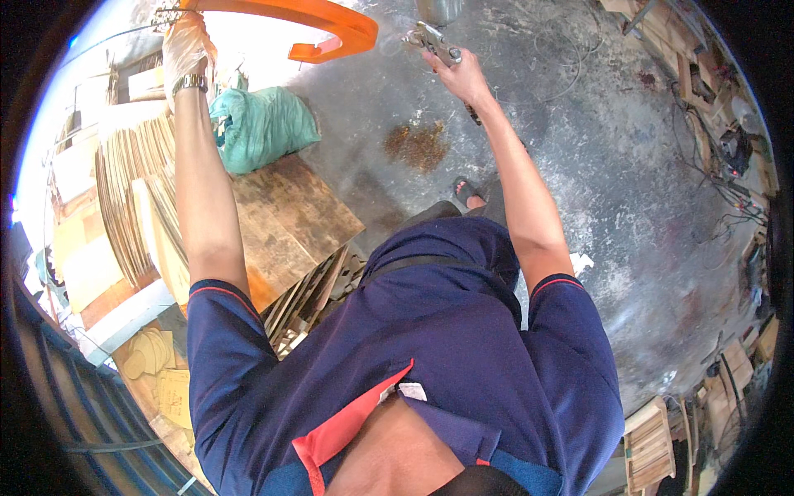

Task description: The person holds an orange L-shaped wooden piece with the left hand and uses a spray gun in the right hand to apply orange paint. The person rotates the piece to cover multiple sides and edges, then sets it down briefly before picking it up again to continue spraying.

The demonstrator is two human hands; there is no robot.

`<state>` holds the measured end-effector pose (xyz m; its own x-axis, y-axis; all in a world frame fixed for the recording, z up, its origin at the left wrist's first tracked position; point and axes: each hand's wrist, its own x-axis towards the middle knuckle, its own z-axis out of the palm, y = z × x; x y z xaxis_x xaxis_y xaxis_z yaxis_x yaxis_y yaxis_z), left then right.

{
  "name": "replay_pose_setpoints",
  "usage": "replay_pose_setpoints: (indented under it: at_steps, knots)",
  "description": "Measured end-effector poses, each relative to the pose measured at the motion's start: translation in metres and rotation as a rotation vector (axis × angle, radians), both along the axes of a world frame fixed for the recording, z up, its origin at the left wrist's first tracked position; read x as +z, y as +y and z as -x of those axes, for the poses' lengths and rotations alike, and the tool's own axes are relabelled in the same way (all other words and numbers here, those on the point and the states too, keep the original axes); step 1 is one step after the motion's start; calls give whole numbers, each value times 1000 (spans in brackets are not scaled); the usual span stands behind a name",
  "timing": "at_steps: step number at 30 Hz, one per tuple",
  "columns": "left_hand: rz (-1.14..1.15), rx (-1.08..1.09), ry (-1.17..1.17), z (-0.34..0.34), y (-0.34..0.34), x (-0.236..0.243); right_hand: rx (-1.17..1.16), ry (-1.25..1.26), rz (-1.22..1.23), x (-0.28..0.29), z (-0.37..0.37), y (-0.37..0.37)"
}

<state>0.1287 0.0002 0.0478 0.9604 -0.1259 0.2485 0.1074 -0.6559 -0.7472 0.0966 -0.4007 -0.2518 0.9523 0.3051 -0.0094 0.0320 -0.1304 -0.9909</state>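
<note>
At the upper left my left hand (188,54), in a thin whitish glove with a watch at the wrist, is closed at the end of an orange curved piece (347,33). The top edge cuts off part of this piece, and its free end hooks back inward. Thin metal wire (168,15) shows beside the gloved fingers. My bare right hand (465,78) grips a metal spray gun (432,40), its nozzle pointing left toward the orange piece. The gun's handle is mostly hidden by the hand, with its lower end showing below the palm.
Below my left arm stand a green sack (265,128), a stained wooden board (289,215) and stacked thin wood sheets (136,190). A brown patch (416,146) marks the grey floor (612,165). Wood pieces and cables (728,182) line the right side; a slatted wooden piece (649,446) lies lower right.
</note>
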Motion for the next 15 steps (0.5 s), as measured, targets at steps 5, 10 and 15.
replay_pose_setpoints:
  at_steps: [5, 10, 15]
  knots:
    - [20, 5, 5, 0, -2, 3, 45, -1, 19, -22, 5, 2]
    - [52, 49, 8, 2, -10, 6, 102, -20, 41, -14, 5, 4]
    - [5, -11, -29, 3, -16, 8, 55, -246, -63, 27, 2, 0]
